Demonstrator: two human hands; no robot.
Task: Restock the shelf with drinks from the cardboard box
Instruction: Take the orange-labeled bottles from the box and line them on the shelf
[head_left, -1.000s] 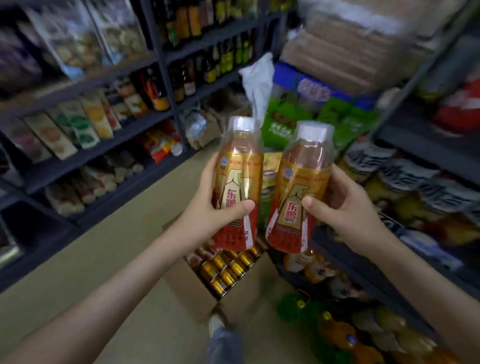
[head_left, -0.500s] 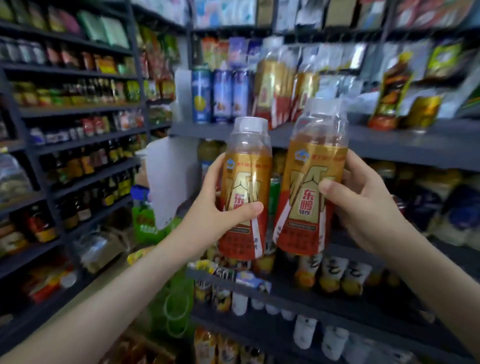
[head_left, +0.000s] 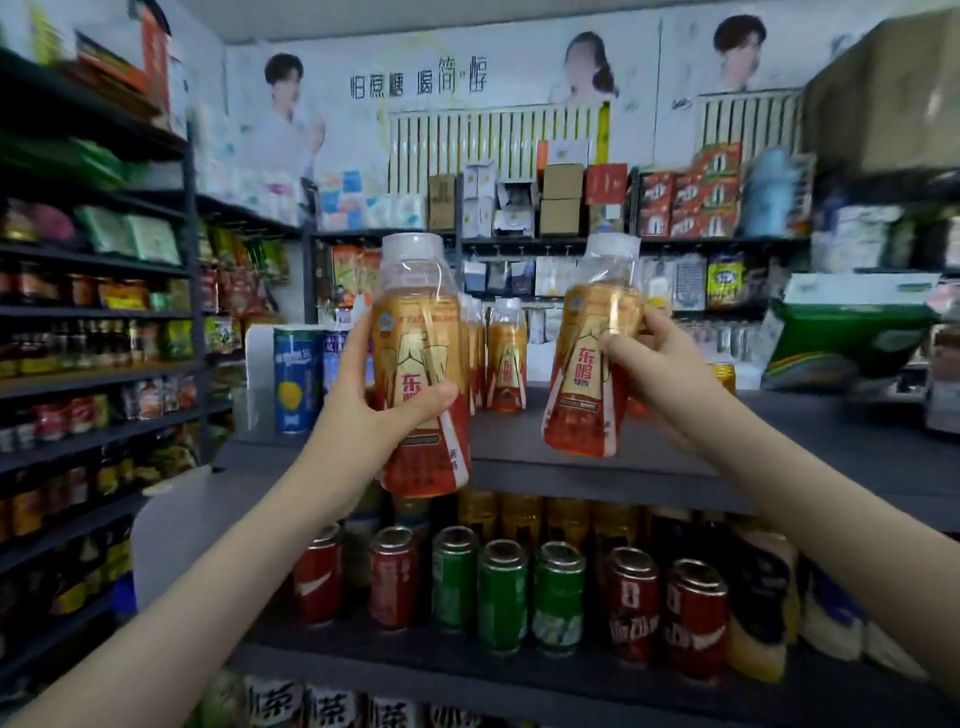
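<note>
— Shop shelving fills the view: dark racks (head_left: 93, 374) of jars and packets run down the left, a poster wall (head_left: 467, 104) closes off the back, and straight ahead stands a grey shelf (head_left: 779, 452).

— Where are the drinks?

— One is in each of the hands. The left hand (head_left: 374, 400) is wrapped round the middle of the left bottle (head_left: 421, 332), with the thumb across the front of the label and the fingers curled behind. That one is held about upright.

— And the other?

— The right hand (head_left: 654, 364) grips the right bottle (head_left: 587, 374) from its right side, thumb pressed on the label. Its cap leans a little to the right. Both have white caps and gold-and-red labels, and both are held up in the air in front of the shelf's top board, apart from each other.

— Anything already up there?

— Yes, the standing bottles (head_left: 506, 358) of the same kind sit on the top board, seen in the gap between the two held ones. Left of them stand blue cans (head_left: 293, 379). A green carton (head_left: 841, 332) lies far to the right. One level down, red and green cans (head_left: 501, 592) stand in a row.
</note>
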